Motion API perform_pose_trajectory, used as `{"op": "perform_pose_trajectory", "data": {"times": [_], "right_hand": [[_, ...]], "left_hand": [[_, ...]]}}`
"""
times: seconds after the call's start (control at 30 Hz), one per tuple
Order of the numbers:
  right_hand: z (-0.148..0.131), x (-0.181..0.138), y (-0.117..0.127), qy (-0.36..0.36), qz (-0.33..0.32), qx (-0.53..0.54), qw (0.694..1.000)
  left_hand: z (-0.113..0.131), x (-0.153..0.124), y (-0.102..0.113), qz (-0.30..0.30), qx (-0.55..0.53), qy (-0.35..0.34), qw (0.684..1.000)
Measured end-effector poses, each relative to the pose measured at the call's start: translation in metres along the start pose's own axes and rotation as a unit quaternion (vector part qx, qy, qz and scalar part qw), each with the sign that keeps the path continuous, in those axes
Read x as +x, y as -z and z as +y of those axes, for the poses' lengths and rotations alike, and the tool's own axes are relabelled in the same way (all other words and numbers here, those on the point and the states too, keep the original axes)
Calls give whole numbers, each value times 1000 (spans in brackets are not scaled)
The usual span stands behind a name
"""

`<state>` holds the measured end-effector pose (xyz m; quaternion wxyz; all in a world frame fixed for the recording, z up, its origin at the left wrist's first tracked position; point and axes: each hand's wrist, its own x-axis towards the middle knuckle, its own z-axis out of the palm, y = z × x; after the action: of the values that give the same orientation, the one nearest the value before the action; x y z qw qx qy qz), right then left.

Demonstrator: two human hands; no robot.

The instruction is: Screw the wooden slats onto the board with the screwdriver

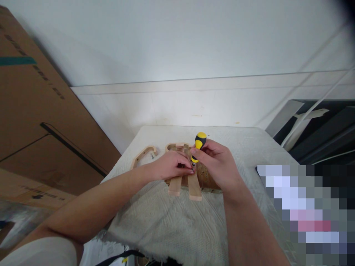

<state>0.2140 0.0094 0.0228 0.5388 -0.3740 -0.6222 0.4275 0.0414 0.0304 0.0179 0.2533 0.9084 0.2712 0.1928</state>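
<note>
My right hand (219,162) is closed around a stubby screwdriver (200,142) with a yellow and black handle. The screwdriver stands nearly upright, its tip pointing down at a wooden slat (195,187). Close to that tip, my left hand (174,165) has its fingers pinched together; what they hold, if anything, is too small to make out. A second pale slat (175,186) lies to the left, partly under my left hand. Both slats rest over a brown wooden board (208,179). Behind my hands shows a rounded wooden frame piece (173,145), partly covered.
A curved wooden piece (142,155) with holes lies left of my hands on the cloth-covered table (166,218). A white wall (177,103) rises behind. Large cardboard boxes (41,111) lean at left. Dark and grey panels (318,133) stand at right, above a pixelated patch.
</note>
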Motion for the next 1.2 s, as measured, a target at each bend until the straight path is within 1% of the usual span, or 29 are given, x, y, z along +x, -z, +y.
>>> {"op": "perform_pose_trajectory", "data": {"times": [0.23, 0.37, 0.53, 0.7, 0.93, 1.2], "right_hand": [[2, 0, 3, 11, 51, -72, 996], [2, -1, 3, 36, 49, -78, 995], [0, -2, 1, 71, 24, -89, 993], [0, -3, 0, 74, 30, -95, 992], [1, -2, 1, 67, 36, -96, 992], [3, 0, 1, 33, 86, -101, 991]], "left_hand": [[-1, 1, 0, 1, -4, -18, 1000], [0, 1, 0, -2, -10, -8, 1000], [0, 1, 0, -2, -7, -5, 1000], [1, 1, 1, -7, -5, 3, 1000], [0, 1, 0, -8, -3, -3, 1000], [-2, 1, 0, -12, -11, -8, 1000]]}}
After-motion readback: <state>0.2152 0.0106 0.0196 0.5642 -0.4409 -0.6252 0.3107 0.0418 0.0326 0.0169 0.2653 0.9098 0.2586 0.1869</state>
